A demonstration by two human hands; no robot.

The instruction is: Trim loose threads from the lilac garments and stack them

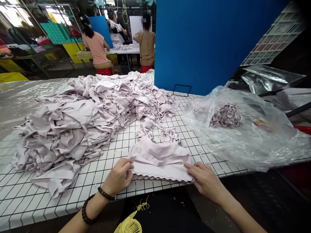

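A pale lilac bra top (160, 155) with a wavy hem lies spread at the table's front edge, its gathered straps pointing away from me. My left hand (119, 174), with two dark beaded bracelets on the wrist, pinches its left side edge with curled fingers. At the opposite edge, my right hand (204, 178) has its fingertips on top of the cloth and its thumb lower down by the hem. Layers of wavy edging show under the front hem. Left of it rises a large heap of the same lilac garments (73, 119), loosely tangled.
A clear plastic bag (245, 136) with bunched lilac cloth inside lies at the right. Behind it stand a tall blue panel (194, 42) and a black wire stand (182, 90). The grid-patterned table (119, 145) carries small scraps. Several people (98, 48) are at a far table.
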